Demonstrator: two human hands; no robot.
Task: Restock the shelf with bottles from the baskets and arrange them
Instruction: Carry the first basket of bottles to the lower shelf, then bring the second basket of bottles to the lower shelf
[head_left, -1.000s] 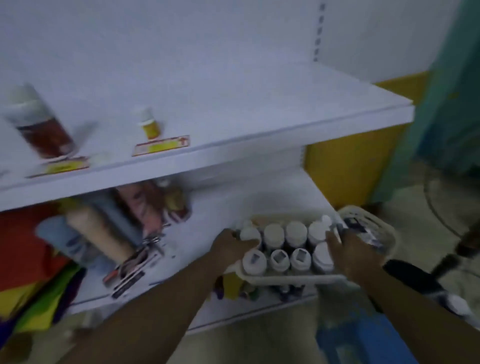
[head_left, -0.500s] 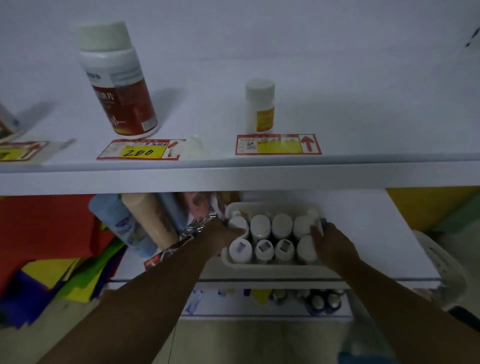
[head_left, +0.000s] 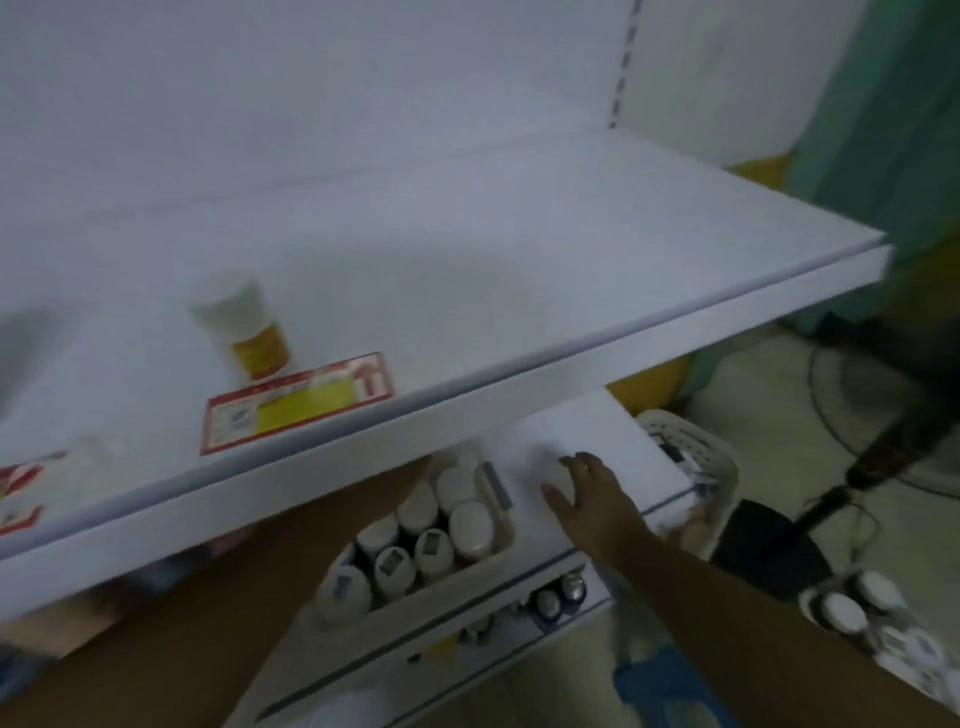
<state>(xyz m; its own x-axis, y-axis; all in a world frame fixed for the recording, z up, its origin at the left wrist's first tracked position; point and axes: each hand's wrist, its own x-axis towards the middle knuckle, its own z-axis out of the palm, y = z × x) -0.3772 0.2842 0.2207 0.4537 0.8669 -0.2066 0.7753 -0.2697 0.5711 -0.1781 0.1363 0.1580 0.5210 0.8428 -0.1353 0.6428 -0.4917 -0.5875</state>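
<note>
A white basket (head_left: 415, 603) packed with several white-capped bottles (head_left: 470, 525) rests on the lower shelf (head_left: 587, 436). My right hand (head_left: 587, 499) hovers just right of the basket, fingers spread, holding nothing. My left hand (head_left: 395, 491) reaches to the basket's far left side, and its fingers are hidden under the edge of the upper shelf (head_left: 519, 291). One small white bottle with a yellow label (head_left: 244, 325) stands on the upper shelf behind a red and yellow price tag (head_left: 298, 402).
A second white basket (head_left: 696, 457) sits at the right end of the lower shelf. More white-capped bottles (head_left: 857, 608) lie low at the right. A floor fan (head_left: 883, 415) and a blue stool (head_left: 670, 686) stand on the floor. Small bottles (head_left: 558, 595) line the shelf below.
The view swung right and tilted. My right hand came off the basket's right end and opened over the bare lower shelf. The basket sits set down on the shelf.
</note>
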